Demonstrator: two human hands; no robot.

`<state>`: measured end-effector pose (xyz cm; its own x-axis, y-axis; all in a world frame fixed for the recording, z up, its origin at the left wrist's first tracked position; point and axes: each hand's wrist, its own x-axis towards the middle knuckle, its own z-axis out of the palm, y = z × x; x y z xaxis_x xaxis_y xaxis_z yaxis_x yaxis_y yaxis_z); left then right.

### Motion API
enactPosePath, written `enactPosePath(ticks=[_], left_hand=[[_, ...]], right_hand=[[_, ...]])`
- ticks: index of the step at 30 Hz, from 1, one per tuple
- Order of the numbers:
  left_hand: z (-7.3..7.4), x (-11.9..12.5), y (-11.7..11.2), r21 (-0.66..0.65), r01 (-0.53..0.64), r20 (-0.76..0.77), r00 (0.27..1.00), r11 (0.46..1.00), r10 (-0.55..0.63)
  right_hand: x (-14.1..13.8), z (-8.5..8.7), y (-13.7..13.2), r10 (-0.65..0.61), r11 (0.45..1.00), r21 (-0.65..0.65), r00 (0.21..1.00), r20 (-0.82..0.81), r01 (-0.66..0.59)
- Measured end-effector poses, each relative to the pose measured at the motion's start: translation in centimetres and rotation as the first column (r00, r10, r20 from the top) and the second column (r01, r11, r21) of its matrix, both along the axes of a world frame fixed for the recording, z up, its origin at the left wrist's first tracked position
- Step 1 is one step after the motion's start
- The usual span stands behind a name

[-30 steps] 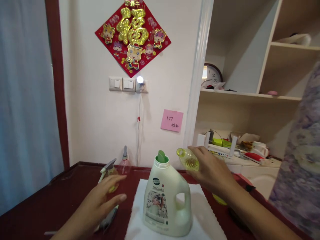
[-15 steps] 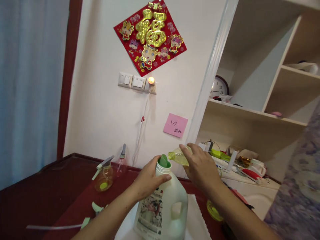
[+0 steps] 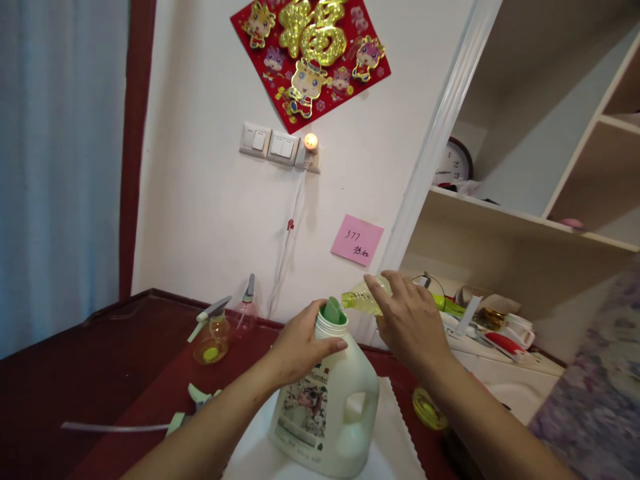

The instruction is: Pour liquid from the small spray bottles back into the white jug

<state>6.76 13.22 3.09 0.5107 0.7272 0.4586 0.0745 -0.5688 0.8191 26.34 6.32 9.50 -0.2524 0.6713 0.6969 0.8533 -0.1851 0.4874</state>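
A large pale-green jug (image 3: pixel 356 383) with a printed label and a moulded handle stands upright on a white cloth (image 3: pixel 395 427). Wrapped round its neck is my left hand (image 3: pixel 300 343), thumb at the front. A green pouring spout (image 3: pixel 331 311) sits inside the jug's mouth. My right hand (image 3: pixel 413 320) grips a clear yellow-green bottle (image 3: pixel 361 298), tipped nearly level with its open mouth close to the spout. Whether liquid runs from it is hard to make out. Left of the jug lies a spray trigger head (image 3: pixel 197 395) with its clear tube (image 3: pixel 117 427).
Two spray bottles, one amber (image 3: pixel 213 343) and one pink (image 3: pixel 245 317), stand by the wall on the dark red table (image 3: pixel 100 347). A yellow-green round object (image 3: pixel 429 408) lies right of the cloth. Shelves with a clock (image 3: pixel 454 163) and a cluttered counter (image 3: pixel 540 363) are on the right.
The whole view has shifted slightly, with the wall things now higher. Both hands keep their holds, and the bottle stays tipped near the jug's mouth.
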Motion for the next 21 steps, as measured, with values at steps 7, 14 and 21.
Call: enactPosePath(ticks=[7,14,21], left_hand=[[-0.01,-0.01,0.09,0.017,-0.019,-0.013,1.000,1.000,0.019],[-0.17,-0.03,0.15,0.006,-0.017,-0.006,1.000,1.000,0.017],[-0.08,-0.01,0.07,0.020,-0.043,-0.029,0.999,0.999,0.043]], right_hand=[[0.31,0.18,-0.15,-0.012,1.000,0.018,1.000,0.003,0.012],[-0.06,0.55,-0.14,-0.022,1.000,0.016,1.000,0.013,0.022],[0.18,0.49,0.03,0.004,0.997,0.070,0.998,0.066,-0.008]])
